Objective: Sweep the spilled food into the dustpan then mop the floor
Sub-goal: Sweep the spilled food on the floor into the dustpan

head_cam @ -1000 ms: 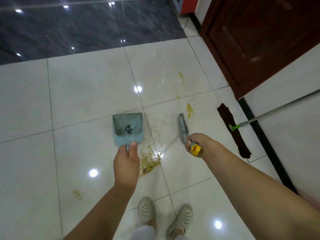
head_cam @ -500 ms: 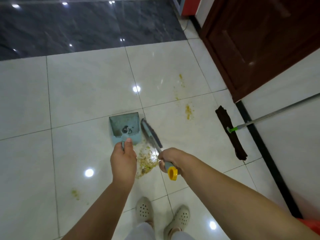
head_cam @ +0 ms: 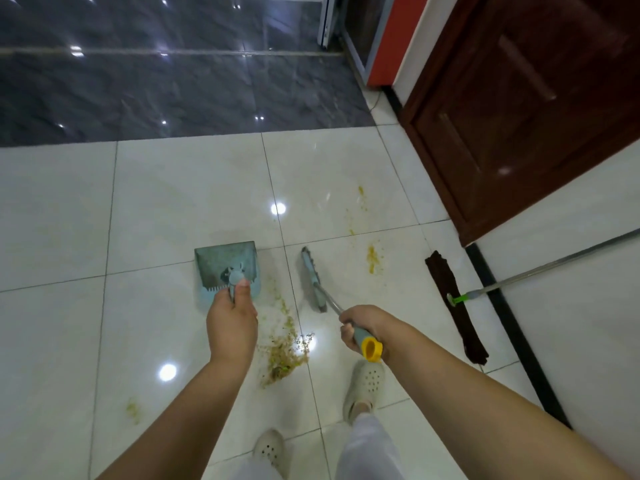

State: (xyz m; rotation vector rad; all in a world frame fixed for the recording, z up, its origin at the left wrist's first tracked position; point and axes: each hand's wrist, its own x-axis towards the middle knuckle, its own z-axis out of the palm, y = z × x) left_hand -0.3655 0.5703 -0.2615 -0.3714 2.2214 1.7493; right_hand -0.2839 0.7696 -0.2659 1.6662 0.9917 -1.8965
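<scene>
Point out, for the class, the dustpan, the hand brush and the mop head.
dustpan (head_cam: 225, 259), head view, on the inside of its blue-green pan.
hand brush (head_cam: 312, 282), head view, on the back of its bristle head.
mop head (head_cam: 456, 308), head view, on the dark brown cloth pad.

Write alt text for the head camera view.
A person's left hand holds a blue dustpan on white floor tiles while the right hand holds a brush beside spilled food. A mop lies near a door.
</scene>
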